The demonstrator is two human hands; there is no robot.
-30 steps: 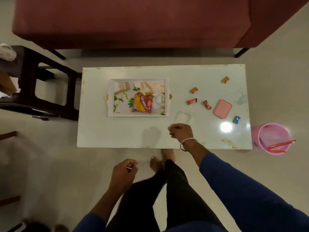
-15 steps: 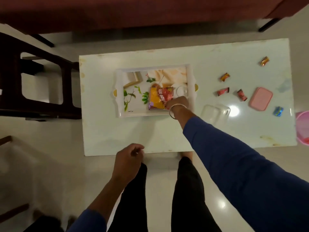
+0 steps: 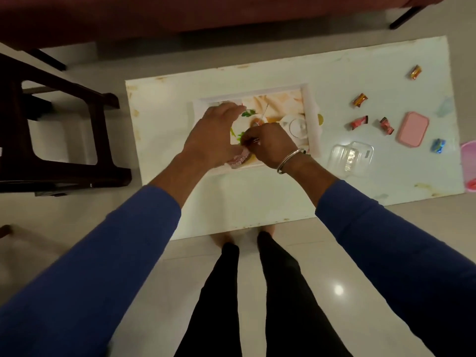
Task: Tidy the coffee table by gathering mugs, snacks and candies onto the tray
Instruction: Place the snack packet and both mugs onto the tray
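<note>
The white floral tray (image 3: pixel 310 104) lies on the pale coffee table (image 3: pixel 257 202). Both my hands are over it. My left hand (image 3: pixel 213 135) arches over the snack packet (image 3: pixel 239 159), which shows only as a pink-white corner under the palm at the tray's near edge. My right hand (image 3: pixel 270 146), with a bangle at the wrist, has curled fingers pinching the packet's edge. A clear glass mug (image 3: pixel 296 127) stands in the tray's right end. Several wrapped candies lie on the table to the right, such as a red candy (image 3: pixel 359 122), an orange candy (image 3: pixel 359 100) and a blue candy (image 3: pixel 438 145).
A pink lid (image 3: pixel 413 128) and a clear plastic box (image 3: pixel 351 157) lie right of the tray. A pink bucket (image 3: pixel 468 166) stands past the table's right end. A dark wooden chair (image 3: pixel 64 140) is on the left and a maroon sofa (image 3: pixel 180 14) behind.
My left hand has come up from beside my leg onto the tray. My right hand stayed at the packet, which has shifted toward the tray's near left. The view has moved closer.
</note>
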